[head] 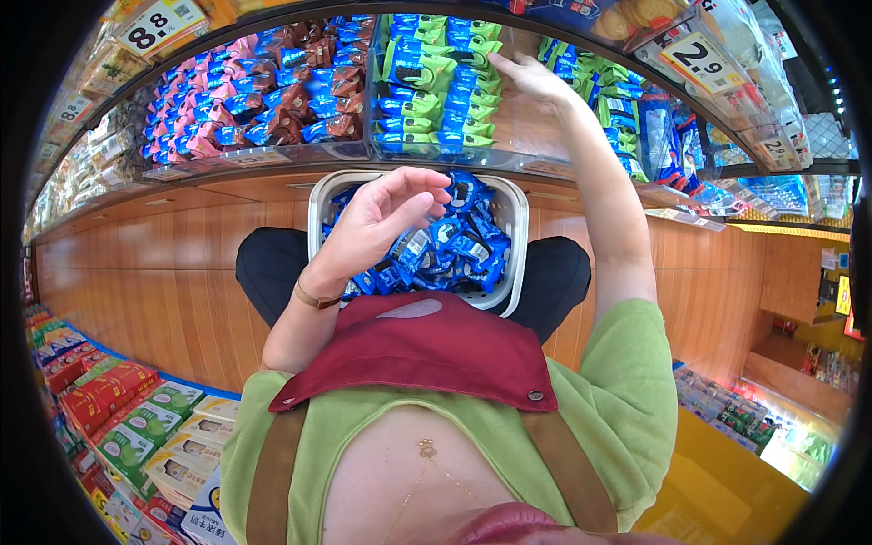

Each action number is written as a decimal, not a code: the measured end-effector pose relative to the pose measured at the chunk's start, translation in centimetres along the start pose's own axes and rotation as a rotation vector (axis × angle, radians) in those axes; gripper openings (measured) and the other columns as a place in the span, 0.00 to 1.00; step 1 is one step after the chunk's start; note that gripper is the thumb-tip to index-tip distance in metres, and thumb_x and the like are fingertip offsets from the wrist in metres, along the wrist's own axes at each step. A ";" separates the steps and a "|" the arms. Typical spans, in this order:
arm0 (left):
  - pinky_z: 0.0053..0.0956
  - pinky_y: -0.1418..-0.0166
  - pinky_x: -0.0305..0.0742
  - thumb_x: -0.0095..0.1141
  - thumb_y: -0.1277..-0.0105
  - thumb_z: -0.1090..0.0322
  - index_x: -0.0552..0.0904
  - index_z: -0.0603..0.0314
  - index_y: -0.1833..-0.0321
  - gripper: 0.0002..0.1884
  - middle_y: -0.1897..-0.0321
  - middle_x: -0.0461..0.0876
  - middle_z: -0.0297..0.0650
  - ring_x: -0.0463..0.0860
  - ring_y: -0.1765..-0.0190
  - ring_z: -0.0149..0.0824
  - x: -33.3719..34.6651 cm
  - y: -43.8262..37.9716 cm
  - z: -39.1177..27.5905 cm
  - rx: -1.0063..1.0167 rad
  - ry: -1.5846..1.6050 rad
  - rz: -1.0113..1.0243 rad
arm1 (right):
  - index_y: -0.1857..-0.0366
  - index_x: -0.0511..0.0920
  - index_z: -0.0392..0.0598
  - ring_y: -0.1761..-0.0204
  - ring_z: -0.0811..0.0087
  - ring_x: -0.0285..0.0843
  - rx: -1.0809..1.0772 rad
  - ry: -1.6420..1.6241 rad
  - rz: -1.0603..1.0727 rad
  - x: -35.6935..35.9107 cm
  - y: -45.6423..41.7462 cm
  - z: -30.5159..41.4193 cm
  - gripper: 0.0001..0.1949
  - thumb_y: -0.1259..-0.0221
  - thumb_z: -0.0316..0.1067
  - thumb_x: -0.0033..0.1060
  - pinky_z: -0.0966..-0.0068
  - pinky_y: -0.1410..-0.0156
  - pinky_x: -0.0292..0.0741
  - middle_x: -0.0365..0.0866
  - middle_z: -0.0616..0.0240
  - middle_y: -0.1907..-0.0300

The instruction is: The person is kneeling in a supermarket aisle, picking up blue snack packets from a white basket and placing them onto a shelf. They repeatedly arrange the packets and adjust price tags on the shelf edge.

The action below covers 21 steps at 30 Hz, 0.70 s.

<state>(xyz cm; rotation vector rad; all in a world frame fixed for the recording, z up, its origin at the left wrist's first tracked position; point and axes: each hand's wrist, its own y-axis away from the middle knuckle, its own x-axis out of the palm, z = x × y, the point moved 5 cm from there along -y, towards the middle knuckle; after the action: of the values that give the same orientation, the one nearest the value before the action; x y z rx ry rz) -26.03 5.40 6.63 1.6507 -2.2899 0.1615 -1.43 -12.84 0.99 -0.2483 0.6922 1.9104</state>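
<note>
My left hand hovers over a white plastic basket, its fingers loosely curled and the thumb apart, with nothing seen in it. Small blue snack packets fill the basket in a loose heap. Reaching forward into the shelf, my right hand is slightly blurred. One fingertip is at the edge of the rows of green-and-blue snack packets; whether it touches them I cannot tell. No packet shows in that hand. Beneath its wrist lies a bare strip of the wooden shelf bin.
Brown-and-blue packets and pink-and-blue packets stand in the bin to the left. A clear front lip edges the bins. Price tags hang from the shelf above. Stacked cartons stand behind me at the left.
</note>
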 end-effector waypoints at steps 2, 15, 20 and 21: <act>0.21 0.50 0.71 0.50 0.31 0.65 0.75 0.61 0.46 0.14 0.55 0.79 0.35 0.77 0.53 0.25 0.0 0.0 0.0 -0.004 -0.009 -0.002 | 0.38 0.62 0.34 0.42 0.63 0.68 0.053 -0.301 0.063 2.0 -0.2 -0.3 0.34 0.37 0.53 0.52 0.69 0.36 0.64 0.68 0.51 0.40; 0.22 0.50 0.71 0.50 0.30 0.64 0.75 0.62 0.46 0.14 0.55 0.79 0.35 0.77 0.52 0.26 -0.3 0.5 0.1 -0.011 -0.034 -0.015 | 0.36 0.58 0.33 0.40 0.65 0.66 -0.156 -0.245 -0.004 3.7 -0.8 1.4 0.29 0.32 0.47 0.47 0.69 0.34 0.61 0.69 0.51 0.41; 0.22 0.50 0.72 0.49 0.30 0.64 0.75 0.62 0.46 0.14 0.55 0.79 0.35 0.77 0.53 0.26 0.3 0.4 0.1 -0.011 -0.030 -0.006 | 0.34 0.46 0.29 0.35 0.51 0.62 -0.205 0.187 -0.109 3.8 -2.4 2.1 0.38 0.34 0.54 0.42 0.68 0.31 0.59 0.62 0.34 0.39; 0.22 0.50 0.72 0.49 0.30 0.64 0.75 0.62 0.46 0.14 0.55 0.79 0.35 0.77 0.53 0.26 0.4 0.3 0.2 -0.007 -0.033 0.003 | 0.34 0.42 0.26 0.33 0.48 0.59 -0.175 0.306 -0.086 3.6 -1.4 3.0 0.42 0.35 0.56 0.41 0.68 0.30 0.58 0.59 0.30 0.38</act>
<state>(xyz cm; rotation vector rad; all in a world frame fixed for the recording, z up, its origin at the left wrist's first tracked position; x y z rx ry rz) -26.43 5.08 6.61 1.6589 -2.3145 0.1282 -1.35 -7.98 1.24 -0.6816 0.7021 1.8700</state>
